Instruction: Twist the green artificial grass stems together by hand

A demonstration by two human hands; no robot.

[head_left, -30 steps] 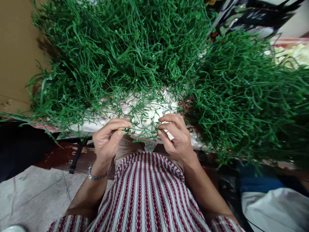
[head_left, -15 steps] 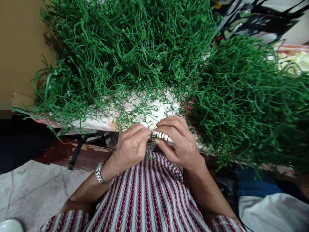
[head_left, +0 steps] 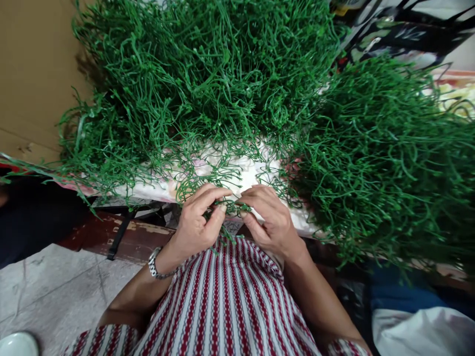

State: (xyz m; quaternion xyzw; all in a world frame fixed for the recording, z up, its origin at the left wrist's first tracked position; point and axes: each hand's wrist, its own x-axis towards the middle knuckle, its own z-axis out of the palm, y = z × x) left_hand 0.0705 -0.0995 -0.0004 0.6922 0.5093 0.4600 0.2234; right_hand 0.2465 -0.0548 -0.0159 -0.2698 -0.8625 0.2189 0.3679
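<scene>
A thin green plastic-looking plant sprig (head_left: 233,207) stretches between my two hands at the table's front edge. My left hand (head_left: 196,222), with a metal watch on the wrist, has its thumb and fingers closed round the sprig's left part. At the other end, my right hand (head_left: 274,220) pinches it between thumb and fingertips. Just beyond my fingers, several loose sprigs (head_left: 218,173) lie on the floral tablecloth (head_left: 250,180). A large heap of the same green sprigs (head_left: 208,74) rises behind them, and a second heap (head_left: 389,158) spreads to the right.
A cardboard box wall (head_left: 37,74) stands at the left. A dark patterned bag (head_left: 404,39) sits at the back right, near pale yellow pieces (head_left: 458,99). Below the table are a reddish-brown bar (head_left: 141,237) and a white bowl (head_left: 18,344) on the floor.
My left hand's fingers have opened somewhat from a tight pinch, and more of the green sprig shows between the hands. The right hand has shifted slightly down. The camera view moved a little.
</scene>
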